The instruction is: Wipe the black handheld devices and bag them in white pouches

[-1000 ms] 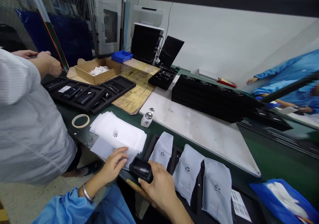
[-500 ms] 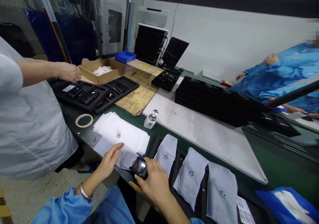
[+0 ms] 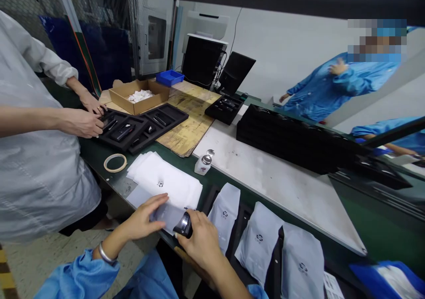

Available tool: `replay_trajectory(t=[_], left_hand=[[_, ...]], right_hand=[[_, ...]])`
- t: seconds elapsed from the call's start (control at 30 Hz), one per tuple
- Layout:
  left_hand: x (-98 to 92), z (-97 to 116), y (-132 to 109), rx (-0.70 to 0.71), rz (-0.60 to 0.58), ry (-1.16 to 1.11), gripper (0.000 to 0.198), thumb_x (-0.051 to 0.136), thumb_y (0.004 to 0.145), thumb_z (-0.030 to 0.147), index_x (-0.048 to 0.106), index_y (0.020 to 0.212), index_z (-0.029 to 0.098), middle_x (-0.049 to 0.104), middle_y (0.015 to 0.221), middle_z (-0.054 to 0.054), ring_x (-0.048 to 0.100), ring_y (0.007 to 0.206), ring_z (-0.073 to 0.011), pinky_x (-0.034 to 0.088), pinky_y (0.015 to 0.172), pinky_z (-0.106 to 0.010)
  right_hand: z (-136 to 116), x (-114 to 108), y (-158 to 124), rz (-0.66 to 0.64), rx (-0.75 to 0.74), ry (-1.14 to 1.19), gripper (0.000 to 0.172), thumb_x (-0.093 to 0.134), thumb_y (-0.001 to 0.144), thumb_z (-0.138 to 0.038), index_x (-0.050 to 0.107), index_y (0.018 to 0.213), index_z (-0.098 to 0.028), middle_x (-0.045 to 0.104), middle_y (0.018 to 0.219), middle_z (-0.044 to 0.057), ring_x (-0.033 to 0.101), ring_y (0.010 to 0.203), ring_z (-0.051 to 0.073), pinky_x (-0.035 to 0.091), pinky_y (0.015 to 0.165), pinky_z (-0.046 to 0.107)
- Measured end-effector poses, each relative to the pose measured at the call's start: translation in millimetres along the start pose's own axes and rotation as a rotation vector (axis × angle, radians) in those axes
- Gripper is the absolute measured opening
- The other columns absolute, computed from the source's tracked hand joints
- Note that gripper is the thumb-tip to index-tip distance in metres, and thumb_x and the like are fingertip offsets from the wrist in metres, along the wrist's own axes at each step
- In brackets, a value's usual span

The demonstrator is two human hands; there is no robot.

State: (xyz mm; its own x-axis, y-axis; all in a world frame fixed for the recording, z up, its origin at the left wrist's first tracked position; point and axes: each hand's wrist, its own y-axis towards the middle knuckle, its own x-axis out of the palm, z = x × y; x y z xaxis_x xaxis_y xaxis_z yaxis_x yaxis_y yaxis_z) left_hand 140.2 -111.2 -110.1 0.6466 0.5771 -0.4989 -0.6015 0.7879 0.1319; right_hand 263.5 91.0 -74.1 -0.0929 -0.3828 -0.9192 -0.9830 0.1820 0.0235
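My right hand (image 3: 206, 239) grips a small black device with a glossy, screen-like face (image 3: 183, 224), fingers on top and thumb below. Its exact kind is not clear. The device is at the right end of a translucent plastic bag (image 3: 168, 215) at the bench edge; how far it reaches inside I cannot tell. At the bag's other end is my left hand (image 3: 144, 219), thumb and fingers spread apart around the film. Just beyond lies a stack of white printed bags (image 3: 166, 177). To the right, filled white bags (image 3: 224, 215) rest in a black foam tray (image 3: 244, 212).
A co-worker's hands (image 3: 83, 119) work over black foam trays (image 3: 172, 119) at left. Nearby are a tape roll (image 3: 115, 170), a dispenser bottle (image 3: 203, 164) and a cardboard box (image 3: 133, 106). Behind the white board (image 3: 265, 170) runs a long black stack (image 3: 292, 144). Other people in blue stand beyond.
My right hand has turned the device and shifted it left against the bag. My left thumb has spread away from the fingers. The co-worker's hands have come down onto the foam tray.
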Motion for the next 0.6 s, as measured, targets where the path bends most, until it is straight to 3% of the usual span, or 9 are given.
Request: replay_trajectory(t=[0.1,0.2,0.27,0.4,0.5,0.6], left_hand=[[-1.1,10.0,9.8,0.120,-0.161,0.292,0.104,0.083,0.069,0.043,0.025,0.153,0.028,0.027,0.158,-0.014,0.019,0.147,-0.0366,0.016,0.118,-0.060],[9.1,12.8,24.5,0.144,-0.208,0.420,0.108,0.083,0.065,0.027,0.021,0.154,0.027,0.041,0.149,-0.016,0.032,0.141,-0.0379,0.015,0.117,-0.064],[18.5,12.6,31.8,0.164,-0.194,0.375,0.102,0.077,0.067,0.021,0.022,0.153,0.025,0.047,0.143,-0.016,0.042,0.134,-0.0359,0.020,0.116,-0.062],[34.1,19.1,35.6,0.180,0.003,0.120,0.093,0.072,0.075,0.028,0.020,0.151,0.022,0.045,0.144,-0.018,0.046,0.130,-0.0332,0.038,0.109,-0.053],[43.4,30.3,34.8,0.125,0.183,-0.024,0.089,0.069,0.080,0.032,0.017,0.151,0.023,0.054,0.128,-0.013,0.058,0.112,-0.0265,0.049,0.097,-0.043],[53.9,37.6,34.6,0.150,0.283,-0.130,0.087,0.066,0.080,0.029,0.015,0.151,0.023,0.057,0.108,-0.006,0.062,0.092,-0.0196,0.052,0.085,-0.036]], right_hand=[[-0.6,-3.4,2.2,-0.017,-0.029,0.016,0.053,0.073,0.072,-0.030,0.057,0.122,-0.018,0.066,0.111,0.013,0.061,0.103,0.031,0.050,0.086,0.040],[-6.6,-13.6,6.4,-0.037,-0.038,0.018,0.051,0.075,0.072,-0.030,0.059,0.118,-0.016,0.066,0.105,0.012,0.061,0.100,0.030,0.051,0.084,0.039],[-10.6,-25.7,9.1,-0.038,-0.075,0.053,0.055,0.078,0.071,-0.033,0.058,0.119,-0.015,0.066,0.103,0.012,0.061,0.098,0.029,0.051,0.084,0.040],[-8.5,-55.5,6.8,0.082,-0.201,0.263,0.076,0.077,0.075,-0.042,0.044,0.139,-0.016,0.061,0.122,0.015,0.058,0.110,0.030,0.050,0.093,0.043],[-0.9,-68.4,-0.9,0.194,-0.138,0.440,0.054,0.059,0.090,-0.041,0.047,0.137,-0.019,0.065,0.112,0.011,0.063,0.099,0.024,0.052,0.087,0.038],[1.8,-66.7,-7.5,0.138,-0.034,0.533,0.031,0.048,0.095,-0.036,0.061,0.118,-0.019,0.067,0.091,0.005,0.064,0.077,0.018,0.052,0.074,0.030]])
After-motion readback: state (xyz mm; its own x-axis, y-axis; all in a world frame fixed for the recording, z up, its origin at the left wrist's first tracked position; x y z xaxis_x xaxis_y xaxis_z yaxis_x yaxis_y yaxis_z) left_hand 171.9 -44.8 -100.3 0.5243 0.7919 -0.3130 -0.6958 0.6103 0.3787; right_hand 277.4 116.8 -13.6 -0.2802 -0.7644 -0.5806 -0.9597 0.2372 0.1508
